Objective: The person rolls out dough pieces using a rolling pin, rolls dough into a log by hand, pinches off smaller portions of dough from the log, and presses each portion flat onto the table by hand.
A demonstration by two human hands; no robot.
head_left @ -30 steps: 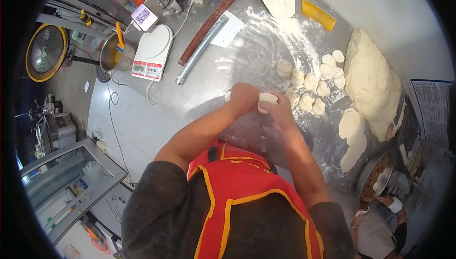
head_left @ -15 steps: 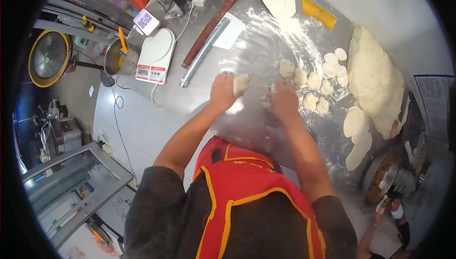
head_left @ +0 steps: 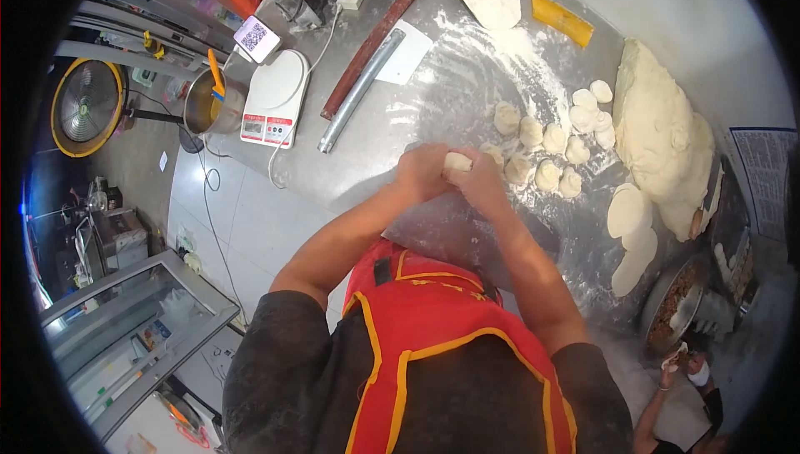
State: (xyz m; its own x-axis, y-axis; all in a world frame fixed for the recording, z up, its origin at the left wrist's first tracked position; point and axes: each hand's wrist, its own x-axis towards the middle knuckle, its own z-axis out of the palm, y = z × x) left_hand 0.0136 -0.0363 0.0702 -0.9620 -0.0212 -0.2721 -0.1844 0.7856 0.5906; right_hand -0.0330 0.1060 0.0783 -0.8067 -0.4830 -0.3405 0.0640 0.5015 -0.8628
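One small dough piece (head_left: 457,162) in head view, just off centre toward two o'clock. Gripped in right hand (head_left: 483,181), at four o'clock; met at nine o'clock by left hand (head_left: 425,169), cannot tell whether gripping too. Longest, where visible, along the nine-to-three line; partly covered, so cannot tell any pointing direction. At three o'clock, rounded dough lumps (head_left: 554,139), then a large dough mass (head_left: 658,129).
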